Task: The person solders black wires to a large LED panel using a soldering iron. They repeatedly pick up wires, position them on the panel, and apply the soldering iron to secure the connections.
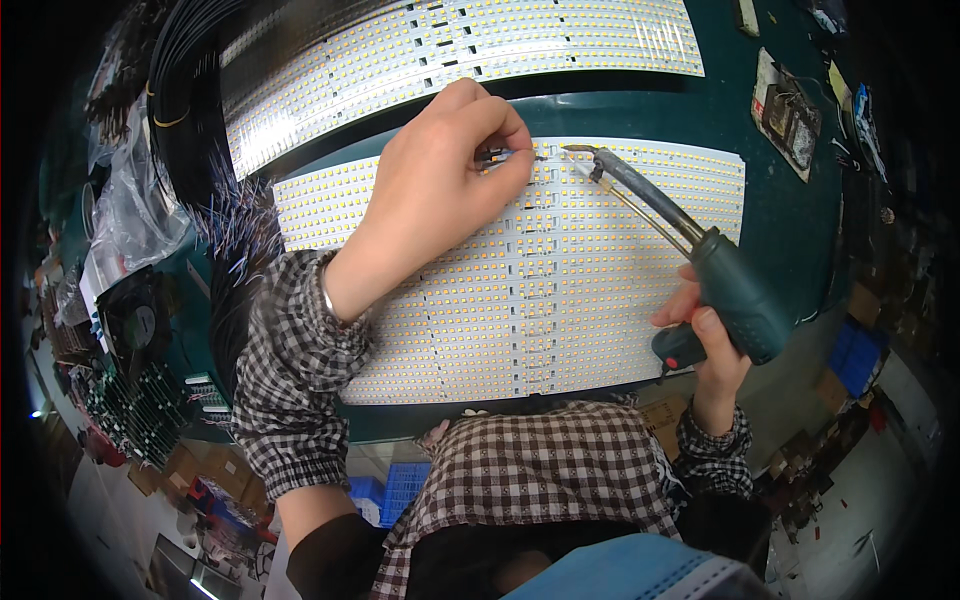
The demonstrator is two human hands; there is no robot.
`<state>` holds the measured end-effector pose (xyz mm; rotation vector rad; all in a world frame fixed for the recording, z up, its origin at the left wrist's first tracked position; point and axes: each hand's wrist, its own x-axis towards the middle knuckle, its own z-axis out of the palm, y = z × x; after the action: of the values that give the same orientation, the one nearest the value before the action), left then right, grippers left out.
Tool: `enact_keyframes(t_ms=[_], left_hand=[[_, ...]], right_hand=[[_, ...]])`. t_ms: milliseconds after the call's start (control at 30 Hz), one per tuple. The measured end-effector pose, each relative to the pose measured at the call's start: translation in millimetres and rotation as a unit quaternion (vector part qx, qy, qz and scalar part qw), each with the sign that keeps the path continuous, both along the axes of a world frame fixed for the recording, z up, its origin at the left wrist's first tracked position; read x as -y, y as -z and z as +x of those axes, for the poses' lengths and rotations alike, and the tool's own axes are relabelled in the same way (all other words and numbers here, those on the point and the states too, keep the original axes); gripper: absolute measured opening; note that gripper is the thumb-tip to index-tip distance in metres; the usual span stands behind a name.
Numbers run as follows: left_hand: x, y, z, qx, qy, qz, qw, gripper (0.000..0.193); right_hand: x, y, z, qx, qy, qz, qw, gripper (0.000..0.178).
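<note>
A white LED panel (460, 300) made of many strips with rows of small yellow chips lies in front of me. Over its far edge, my left hand (440, 165) pinches a short, dark, thin wire (493, 158) between thumb and forefinger, its end near the column of pads at the panel's middle. My right hand (712, 345) grips the handle of a dark green soldering gun (738, 290) from below. The gun's tip (578, 149) points left, just right of the wire's end; whether it touches the panel I cannot tell.
A second LED panel (480, 45) lies farther back on the green table (790, 225). A bundle of black wires (190, 90) with stripped, bluish ends stands at the left, beside a clear plastic bag (140, 190). At the far right sits a small, stained tray (787, 115).
</note>
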<state>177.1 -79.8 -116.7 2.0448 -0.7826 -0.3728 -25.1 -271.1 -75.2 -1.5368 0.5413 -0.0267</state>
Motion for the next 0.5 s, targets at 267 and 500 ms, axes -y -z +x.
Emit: enact_keyframes(t_ms=[267, 500], left_hand=[[-5.2, -5.0, 8.2, -0.032, 0.084, 0.010, 0.996, 0.013], [-2.4, -3.8, 2.5, 0.037, 0.056, 0.037, 0.997, 0.012]], right_hand=[[-2.4, 2.0, -0.1, 0.011, 0.050, 0.009, 0.999, 0.048], [-0.6, 2.1, 0.5, 0.006, 0.042, 0.013, 0.999, 0.050]])
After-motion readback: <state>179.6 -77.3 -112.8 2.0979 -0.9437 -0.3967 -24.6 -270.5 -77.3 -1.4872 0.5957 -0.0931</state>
